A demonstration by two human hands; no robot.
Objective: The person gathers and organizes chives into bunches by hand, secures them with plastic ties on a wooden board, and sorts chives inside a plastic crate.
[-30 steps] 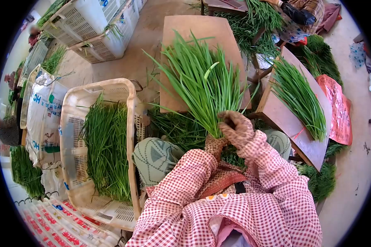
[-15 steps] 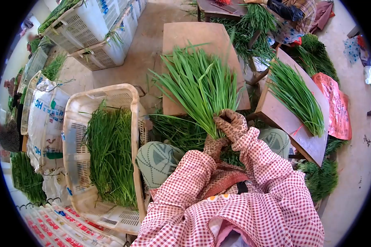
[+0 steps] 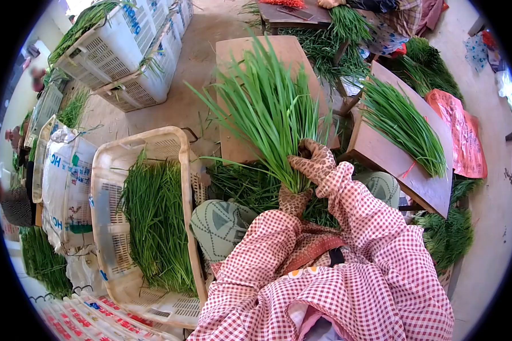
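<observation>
A large bunch of garlic chives (image 3: 267, 113) stands fanned out between my hands, its long flat leaves spreading over the wooden board. My left hand (image 3: 294, 202), in a leopard-print glove, is closed around the lower stems; part of its fingers is hidden behind the bunch. Higher up on the right side, my right hand (image 3: 315, 163), gloved the same way, has its fingers curled and pinching at the chives' stalks. The board (image 3: 236, 145) lies in front of my knees. Loose greens (image 3: 242, 184) are heaped below its near edge.
On my left is a plastic crate (image 3: 190, 227) full of chives. A tied bundle (image 3: 404, 125) lies on a small table (image 3: 438, 196) at right, beside a red plastic bag (image 3: 458, 128). Stacked white crates (image 3: 99, 59) stand at back left. Another person's arm (image 3: 375, 5) reaches over a far table.
The bunch has risen off the board and tilted more upright, its leaf tips swinging up and left. My right hand has shifted slightly up, and its fingers have changed position on the stalks.
</observation>
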